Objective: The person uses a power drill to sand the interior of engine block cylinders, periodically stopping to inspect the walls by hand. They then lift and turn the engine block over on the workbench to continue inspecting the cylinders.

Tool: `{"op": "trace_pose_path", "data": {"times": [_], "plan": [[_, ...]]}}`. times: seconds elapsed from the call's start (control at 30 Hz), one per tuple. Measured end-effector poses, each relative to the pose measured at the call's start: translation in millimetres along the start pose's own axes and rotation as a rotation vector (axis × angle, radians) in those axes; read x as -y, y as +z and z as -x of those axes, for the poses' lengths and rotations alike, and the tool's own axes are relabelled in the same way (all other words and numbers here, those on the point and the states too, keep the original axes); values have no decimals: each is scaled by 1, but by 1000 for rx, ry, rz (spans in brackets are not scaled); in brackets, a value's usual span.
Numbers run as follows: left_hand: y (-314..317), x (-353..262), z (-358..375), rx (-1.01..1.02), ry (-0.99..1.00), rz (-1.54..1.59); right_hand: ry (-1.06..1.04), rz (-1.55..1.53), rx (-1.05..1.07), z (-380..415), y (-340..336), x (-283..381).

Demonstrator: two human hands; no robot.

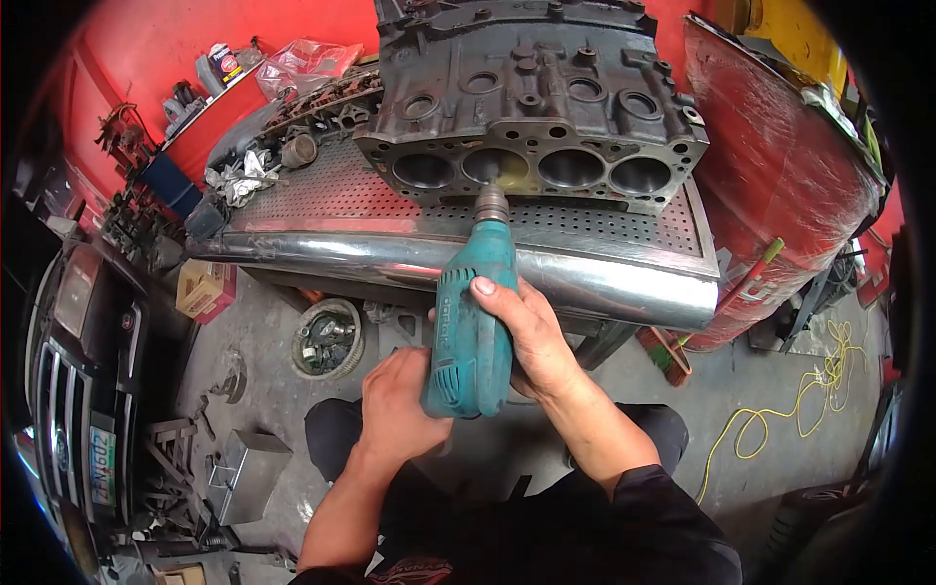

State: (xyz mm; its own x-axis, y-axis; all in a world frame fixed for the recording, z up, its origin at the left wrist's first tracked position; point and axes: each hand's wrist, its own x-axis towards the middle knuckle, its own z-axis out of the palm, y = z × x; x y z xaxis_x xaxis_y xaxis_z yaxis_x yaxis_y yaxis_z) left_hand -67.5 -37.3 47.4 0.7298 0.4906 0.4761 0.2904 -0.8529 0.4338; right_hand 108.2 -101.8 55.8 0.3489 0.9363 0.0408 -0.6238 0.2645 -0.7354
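Both my hands are on a teal power drill, its chuck pointing away from me. My left hand is wrapped round its rear handle. My right hand grips the body from the right side, thumb on top. Ahead of the chuck, a blurred yellowish round tool sits at the face of a dark engine block, by the second cylinder opening from the left. The block lies on a perforated metal bench, its row of bores facing me.
A polished metal roll edges the bench. Rags and engine parts lie on its left. Below stand a basket of parts and a cardboard box. A yellow cord lies right; a vehicle stands left.
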Motion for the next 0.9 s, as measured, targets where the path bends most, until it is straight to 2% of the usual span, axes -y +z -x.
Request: {"op": "trace_pose_path", "data": {"times": [0.9], "plan": [[13, -3, -13, -23, -22, 6, -15, -199, 44, 1, -13, -2]]}}
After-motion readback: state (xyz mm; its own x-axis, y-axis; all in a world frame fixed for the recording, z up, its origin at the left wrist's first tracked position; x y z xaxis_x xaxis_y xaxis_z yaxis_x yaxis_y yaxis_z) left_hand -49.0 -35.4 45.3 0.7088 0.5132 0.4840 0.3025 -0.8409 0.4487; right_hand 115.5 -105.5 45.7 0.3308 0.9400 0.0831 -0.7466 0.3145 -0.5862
